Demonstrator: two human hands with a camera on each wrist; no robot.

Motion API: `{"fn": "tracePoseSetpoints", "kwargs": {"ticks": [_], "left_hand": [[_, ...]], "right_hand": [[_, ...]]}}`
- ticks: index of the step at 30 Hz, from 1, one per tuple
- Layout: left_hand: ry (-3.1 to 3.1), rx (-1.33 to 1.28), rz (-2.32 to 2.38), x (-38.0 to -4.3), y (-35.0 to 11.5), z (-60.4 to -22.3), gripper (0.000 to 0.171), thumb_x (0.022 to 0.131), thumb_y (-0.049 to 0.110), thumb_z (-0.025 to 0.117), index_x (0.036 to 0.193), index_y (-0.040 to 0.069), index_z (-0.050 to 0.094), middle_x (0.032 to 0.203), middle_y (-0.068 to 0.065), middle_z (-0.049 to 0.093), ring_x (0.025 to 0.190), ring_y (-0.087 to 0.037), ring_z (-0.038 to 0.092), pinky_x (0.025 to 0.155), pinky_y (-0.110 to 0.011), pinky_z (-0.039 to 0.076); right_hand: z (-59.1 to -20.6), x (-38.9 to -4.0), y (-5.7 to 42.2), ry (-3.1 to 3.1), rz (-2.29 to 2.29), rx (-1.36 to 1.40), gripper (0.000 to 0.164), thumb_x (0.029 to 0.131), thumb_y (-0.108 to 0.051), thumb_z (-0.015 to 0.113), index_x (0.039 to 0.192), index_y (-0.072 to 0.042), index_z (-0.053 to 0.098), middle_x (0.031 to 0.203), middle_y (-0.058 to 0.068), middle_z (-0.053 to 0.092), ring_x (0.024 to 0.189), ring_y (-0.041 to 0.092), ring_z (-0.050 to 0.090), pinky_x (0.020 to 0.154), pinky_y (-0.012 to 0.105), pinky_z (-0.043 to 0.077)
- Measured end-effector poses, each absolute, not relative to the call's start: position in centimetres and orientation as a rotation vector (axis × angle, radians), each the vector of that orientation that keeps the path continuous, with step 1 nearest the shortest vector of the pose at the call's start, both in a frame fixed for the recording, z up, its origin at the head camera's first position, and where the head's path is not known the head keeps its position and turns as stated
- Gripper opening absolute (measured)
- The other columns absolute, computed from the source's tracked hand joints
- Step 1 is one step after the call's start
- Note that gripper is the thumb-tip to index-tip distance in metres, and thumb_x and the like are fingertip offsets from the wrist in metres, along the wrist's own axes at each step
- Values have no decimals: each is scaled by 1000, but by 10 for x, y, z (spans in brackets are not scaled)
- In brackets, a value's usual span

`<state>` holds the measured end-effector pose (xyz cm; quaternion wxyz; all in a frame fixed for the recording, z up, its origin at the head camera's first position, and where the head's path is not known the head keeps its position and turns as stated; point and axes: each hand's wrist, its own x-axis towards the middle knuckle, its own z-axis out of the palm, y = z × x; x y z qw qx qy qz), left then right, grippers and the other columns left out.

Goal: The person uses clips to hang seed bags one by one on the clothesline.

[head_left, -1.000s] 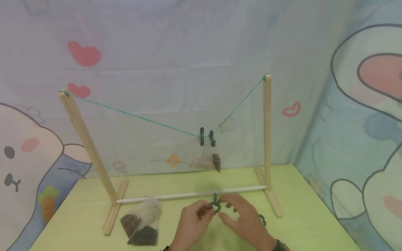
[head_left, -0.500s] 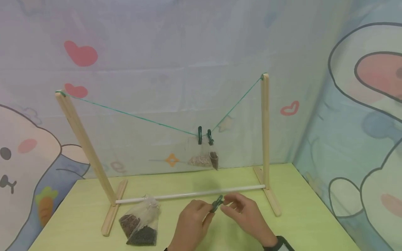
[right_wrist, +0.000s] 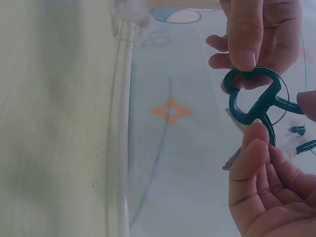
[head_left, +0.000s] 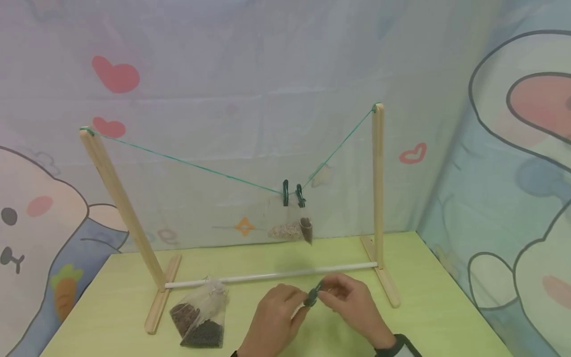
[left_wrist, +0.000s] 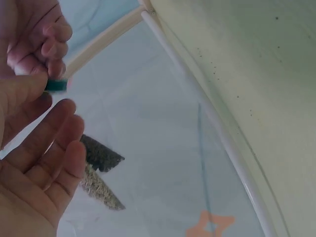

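Note:
Above the table's front half, my left hand (head_left: 274,315) and right hand (head_left: 354,307) face each other with a dark green plastic spring clip (head_left: 312,296) between them. My left thumb and fingertips pinch its left end. On the other end my right thumb and forefinger grip the handles. The right wrist view shows the clip (right_wrist: 261,106) from the side, with rounded jaws and a thin wire spring. Only a small piece of the clip (left_wrist: 57,85) shows in the left wrist view; fingers hide the rest.
Two green clips (head_left: 286,192) on a sagging green string (head_left: 192,164) hold small see-through bags (head_left: 285,230). Wooden posts (head_left: 378,183) carry the string, joined low by a white rod (head_left: 272,275). Filled mesh bags (head_left: 202,334) lie at left on the yellow-green table (head_left: 428,317).
The clip has turned between my hands, and my right fingers have closed on its handles. A clip seen lying beyond my right hand is now out of sight.

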<state>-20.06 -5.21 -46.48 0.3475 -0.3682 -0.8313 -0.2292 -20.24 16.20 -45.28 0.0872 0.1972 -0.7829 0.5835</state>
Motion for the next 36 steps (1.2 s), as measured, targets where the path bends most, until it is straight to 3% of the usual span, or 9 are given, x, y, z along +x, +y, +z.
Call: {"fn": "tracePoseSetpoints", "kwargs": {"ticks": [8, 11, 16, 20, 26, 32, 36], "left_hand": [[-2479, -566, -568, -203, -98, -447, 26, 88, 7, 81, 113, 4, 72, 108, -10, 70, 99, -25, 69, 82, -37, 60], [-2521, -414, -520, -207, -121, -445, 30, 87, 4, 81, 115, 1, 70, 109, -15, 68, 98, -30, 67, 76, -38, 59], [-2563, -231, -557, -213, -156, -449, 27, 87, 1, 79, 112, -3, 70, 105, -20, 66, 89, -33, 65, 64, -38, 55], [-2619, -135, -602, -218, -176, -453, 24, 90, 3, 76, 110, -7, 69, 101, -22, 64, 85, -34, 63, 64, -43, 55], [-2725, -42, -604, -223, -190, -461, 28, 90, 11, 77, 106, -11, 69, 93, -21, 64, 81, -35, 64, 66, -48, 56], [-2821, 6, -631, -226, -195, -467, 27, 90, 15, 77, 104, -8, 71, 89, -14, 65, 77, -27, 63, 64, -46, 54], [-2835, -9, -633, -229, -196, -474, 20, 89, 14, 77, 98, -4, 74, 91, -14, 69, 80, -30, 67, 67, -47, 55]], "right_hand": [[-454, -201, 163, -2295, 1698, 660, 12, 93, -6, 76, 102, 1, 72, 83, 9, 73, 64, 4, 66, 55, 28, 58], [-454, -201, 164, -2289, 1687, 672, 11, 93, -6, 76, 101, 0, 73, 83, 8, 73, 64, 4, 66, 55, 28, 58], [-454, -202, 165, -2286, 1678, 658, 10, 94, -7, 76, 101, -1, 73, 80, 5, 71, 62, 6, 65, 55, 28, 57], [-456, -204, 165, -2279, 1696, 651, 7, 95, -8, 75, 99, -3, 74, 78, 6, 71, 61, 10, 65, 56, 28, 57], [-457, -205, 166, -2261, 1694, 660, 2, 95, -7, 74, 97, -6, 75, 76, -3, 70, 61, 12, 64, 56, 28, 57], [-459, -206, 167, -2227, 1664, 692, 5, 95, -4, 73, 94, -9, 75, 74, -5, 68, 59, 10, 63, 54, 28, 56], [-461, -206, 167, -2191, 1650, 721, 6, 95, -3, 73, 92, -8, 75, 73, -3, 69, 58, 10, 63, 53, 29, 56]]}}
